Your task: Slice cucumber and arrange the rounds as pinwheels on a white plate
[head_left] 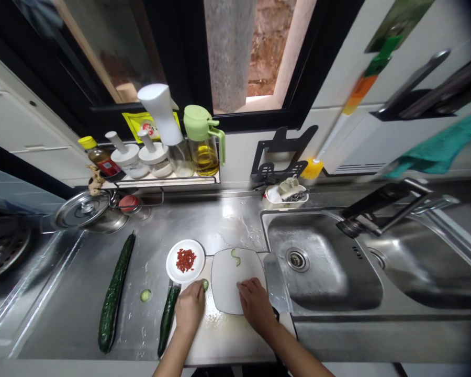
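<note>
My left hand [190, 308] is closed at the edge of the white cutting board [223, 343], with a small cucumber piece [204, 284] at its fingertips. Over the right part of a white square plate [227, 285] is my right hand [256, 305], its fingers bent together and the fingertips near the plate; anything between them is hidden. Thin cucumber slices [236, 256] lie near the plate's far edge. A cut length of cucumber [168, 319] rests left of my left hand. Behind it stands a round white dish [174, 274] of chopped red bits [186, 260].
A broad knife blade [278, 283] lies right of the plate, beside the double sink [298, 306]. At left are a whole cucumber [115, 296] and a cucumber end [145, 295]. A shelf [180, 180] at the back holds a green-topped oil jug [202, 141] and seasoning jars.
</note>
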